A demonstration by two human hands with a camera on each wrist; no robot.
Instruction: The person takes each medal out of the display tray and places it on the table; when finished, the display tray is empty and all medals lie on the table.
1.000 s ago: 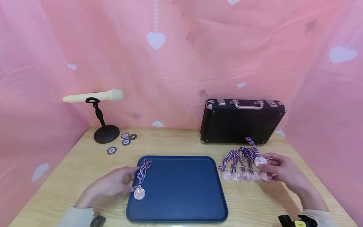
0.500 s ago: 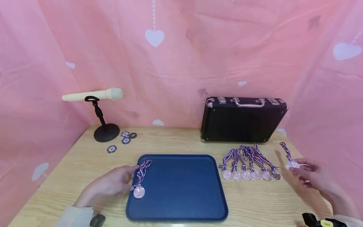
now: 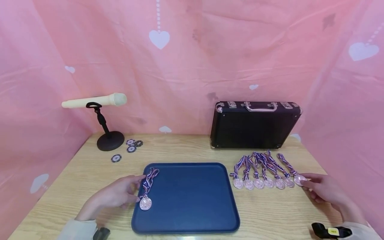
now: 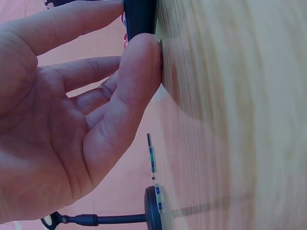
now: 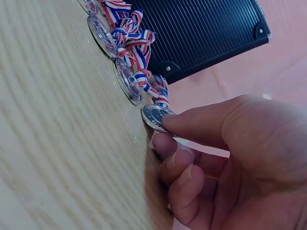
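At the right end of a row of several medals on striped ribbons, my right hand pinches the rim of one medal between thumb and fingers. In the right wrist view this silver medal lies low at the table, its red, white and blue ribbon trailing away. My left hand touches the left edge of the dark blue tray with thumb and index finger, spaced apart. In the left wrist view the thumb presses against the tray's side. One medal with its ribbon lies along the tray's left side.
A black case with a silver handle stands behind the medals. At the back left, a white microphone sits on a black stand. Several poker chips lie near the stand. Pink heart-printed cloth hangs around the table.
My right hand carried a medal rightward off the row, then brought it back left and down to the row's right end. The left hand stays at the tray's edge.
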